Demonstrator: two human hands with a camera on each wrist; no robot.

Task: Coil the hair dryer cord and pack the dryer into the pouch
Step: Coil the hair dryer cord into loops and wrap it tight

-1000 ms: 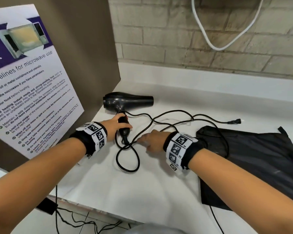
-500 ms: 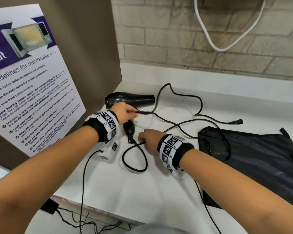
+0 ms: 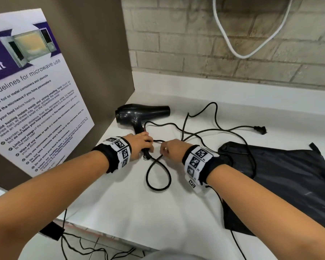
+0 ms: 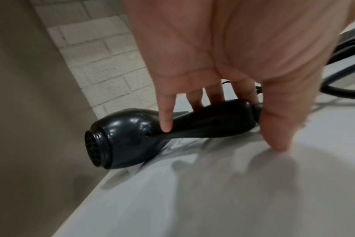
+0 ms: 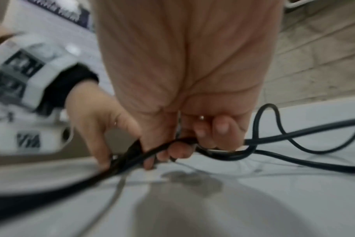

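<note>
The black hair dryer point(image 3: 139, 113) lies on its side on the white counter point(image 3: 124, 212), nozzle pointing right. My left hand point(image 3: 142, 144) holds its handle; in the left wrist view the fingers point(image 4: 165, 121) reach over the handle of the dryer point(image 4: 132, 137) and the thumb tip touches the counter. My right hand point(image 3: 170, 150) pinches the black cord point(image 3: 159, 188) just right of the handle's end, with the cord point(image 5: 294, 136) bunched under my curled fingers point(image 5: 219, 126). A loop lies in front of my hands. The plug point(image 3: 259, 129) rests at the back right. The black pouch point(image 3: 289, 175) lies flat on the right.
A brown panel with a microwave poster point(image 3: 26, 109) stands close on the left. A brick wall with a hanging white cable point(image 3: 233, 51) is behind. Part of the cord crosses the pouch's left edge. Thin black wires point(image 3: 64, 239) hang below the counter's front edge.
My left hand let go of the cord near the dryer's barrel and came back down onto the handle. The cord's raised far bend dropped and shifted right. My right hand kept its pinch.
</note>
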